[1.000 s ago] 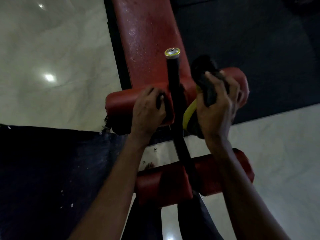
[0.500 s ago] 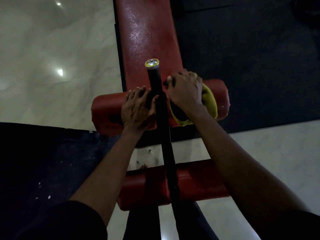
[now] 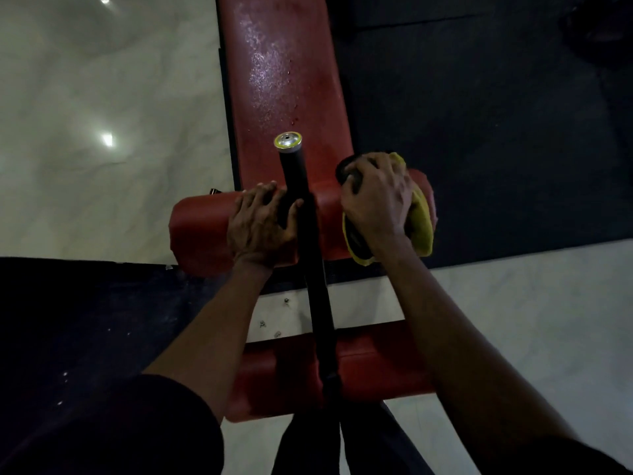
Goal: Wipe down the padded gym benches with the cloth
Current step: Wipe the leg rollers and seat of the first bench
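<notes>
Cloth (image 3: 422,221): yellow, bunched, now pressed on the right half of the upper roller pad (image 3: 198,228); a second ago it was lifted clear. Right hand (image 3: 376,204): fingers curled round it, shifted outward toward the roller's end. Left hand (image 3: 260,224): flat, fingers spread on the left half beside the black post (image 3: 297,180), no longer gripping. Wiping of this roller judged under way; lower roller (image 3: 376,368) likely next.

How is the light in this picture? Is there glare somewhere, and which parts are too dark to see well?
Head view: dim overall; lamp reflections glare on the glossy pale floor, speckled highlights shine on the red bench pad, the dark mat and the left sleeve lose nearly all detail.
</notes>
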`<state>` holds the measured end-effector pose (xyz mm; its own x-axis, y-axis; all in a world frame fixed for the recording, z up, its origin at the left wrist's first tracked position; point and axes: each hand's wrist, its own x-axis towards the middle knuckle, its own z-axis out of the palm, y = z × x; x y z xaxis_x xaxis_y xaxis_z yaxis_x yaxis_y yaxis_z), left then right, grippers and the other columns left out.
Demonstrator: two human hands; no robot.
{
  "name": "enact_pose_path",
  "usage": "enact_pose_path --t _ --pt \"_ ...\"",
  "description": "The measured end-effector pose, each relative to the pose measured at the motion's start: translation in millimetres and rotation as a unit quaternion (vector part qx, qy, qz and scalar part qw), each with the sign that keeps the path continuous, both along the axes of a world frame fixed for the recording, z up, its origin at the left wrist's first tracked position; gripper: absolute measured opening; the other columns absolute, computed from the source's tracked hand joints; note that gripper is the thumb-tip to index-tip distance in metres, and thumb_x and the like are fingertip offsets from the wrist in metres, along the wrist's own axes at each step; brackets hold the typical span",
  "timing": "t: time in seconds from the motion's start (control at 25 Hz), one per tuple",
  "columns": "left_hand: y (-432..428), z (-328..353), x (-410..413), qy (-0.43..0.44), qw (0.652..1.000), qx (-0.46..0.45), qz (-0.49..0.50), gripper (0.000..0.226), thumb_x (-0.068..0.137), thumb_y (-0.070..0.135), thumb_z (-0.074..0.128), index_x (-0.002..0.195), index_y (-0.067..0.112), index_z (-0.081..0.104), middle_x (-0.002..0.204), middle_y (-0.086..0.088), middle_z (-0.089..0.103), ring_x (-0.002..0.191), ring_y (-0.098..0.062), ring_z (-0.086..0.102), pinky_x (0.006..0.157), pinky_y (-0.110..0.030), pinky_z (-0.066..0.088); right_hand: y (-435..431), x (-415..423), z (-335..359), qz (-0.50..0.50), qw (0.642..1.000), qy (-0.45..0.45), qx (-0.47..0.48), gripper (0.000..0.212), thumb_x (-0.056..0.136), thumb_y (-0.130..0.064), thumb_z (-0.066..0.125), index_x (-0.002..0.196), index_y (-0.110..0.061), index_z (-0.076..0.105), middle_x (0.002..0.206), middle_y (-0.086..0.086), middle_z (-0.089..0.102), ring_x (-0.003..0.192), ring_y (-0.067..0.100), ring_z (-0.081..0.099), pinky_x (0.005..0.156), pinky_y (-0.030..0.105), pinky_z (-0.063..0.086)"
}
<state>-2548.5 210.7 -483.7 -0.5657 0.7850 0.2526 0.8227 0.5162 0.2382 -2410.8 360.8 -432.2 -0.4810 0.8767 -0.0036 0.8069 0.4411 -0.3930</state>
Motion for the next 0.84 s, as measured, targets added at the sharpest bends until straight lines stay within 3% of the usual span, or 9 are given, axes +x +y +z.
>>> enact_pose_path --t 0.12,0.24,0.36,0.44,0.56,0.68,0.76,0.84 --pt "0 1 2 -0.004 1.000 -0.004 0.008 0.039 0.097 0.047 0.053 0.118 0.018 0.071 0.124 -0.005 0.068 0.115 -0.028 0.061 0.101 -0.040 0.041 5 -34 3 0.099 0.993 -0.020 -0.056 0.029 0.088 -0.031 0.046 0.096 -0.018 0.070 0.108 0.002 0.066 0.102 0.028 0.062 0.084 0.043 0.051" --pt "-1 1 3 0.003 1.000 -0.002 0.010 0.038 0.097 0.047 0.054 0.119 0.020 0.070 0.124 -0.003 0.068 0.114 -0.026 0.061 0.102 -0.040 0.041 21 -18 8 0.187 0.977 -0.039 -0.092 0.029 0.091 -0.038 0.055 0.110 -0.023 0.071 0.119 -0.003 0.064 0.108 0.025 0.061 0.087 0.043 0.053" --pt "0 1 1 -0.007 1.000 0.011 0.016 0.039 0.096 0.048 0.055 0.119 0.020 0.070 0.122 -0.002 0.068 0.114 -0.026 0.061 0.100 -0.040 0.043 32 23 12 0.117 0.989 0.008 -0.095 0.031 0.089 -0.034 0.062 0.117 -0.024 0.072 0.126 -0.003 0.061 0.116 0.022 0.057 0.094 0.042 0.051" --pt "0 0 2 -0.010 1.000 0.010 0.007 0.040 0.096 0.049 0.054 0.119 0.020 0.070 0.122 -0.003 0.068 0.114 -0.026 0.061 0.099 -0.040 0.044 27 44 11 0.048 0.998 0.028 -0.030 0.030 0.089 -0.032 0.060 0.116 -0.024 0.072 0.126 -0.001 0.060 0.119 0.021 0.054 0.098 0.042 0.048" --pt "1 -4 3 -0.016 0.999 0.033 0.024 0.045 0.097 0.049 0.055 0.124 0.014 0.062 0.119 -0.006 0.067 0.110 -0.028 0.061 0.096 -0.040 0.046 27 29 10 0.026 1.000 0.002 0.009 0.027 0.090 -0.035 0.055 0.106 -0.023 0.073 0.115 0.000 0.063 0.109 0.024 0.058 0.092 0.042 0.047" --pt "-5 4 15 -0.044 0.987 0.142 0.053 0.043 0.097 0.035 0.062 0.118 0.004 0.041 0.106 -0.018 0.057 0.099 -0.032 0.052 0.090 -0.046 0.046 62 -8 11 0.057 0.987 -0.093 -0.119 0.027 0.085 -0.043 0.061 0.101 -0.027 0.075 0.099 -0.002 0.066 0.098 0.026 0.063 0.078 0.035 0.043" --pt "0 20 34 -0.096 0.981 0.164 -0.045 0.027 0.096 0.018 0.061 0.111 0.007 0.041 0.105 -0.019 0.051 0.097 -0.032 0.049 0.086 -0.046 0.045 86 -22 7 0.085 0.963 -0.166 -0.193 0.041 0.081 -0.052 0.062 0.114 -0.031 0.072 0.109 0.000 0.069 0.104 0.029 0.063 0.081 0.036 0.042" --pt "16 35 51 -0.121 0.977 0.127 -0.122 0.031 0.094 0.012 0.053 0.124 0.006 0.048 0.118 -0.018 0.055 0.108 -0.032 0.052 0.094 -0.044 0.045 97 -17 6 0.105 0.956 -0.173 -0.214 0.046 0.082 -0.058 0.063 0.121 -0.033 0.070 0.117 0.002 0.068 0.107 0.029 0.062 0.083 0.037 0.042"
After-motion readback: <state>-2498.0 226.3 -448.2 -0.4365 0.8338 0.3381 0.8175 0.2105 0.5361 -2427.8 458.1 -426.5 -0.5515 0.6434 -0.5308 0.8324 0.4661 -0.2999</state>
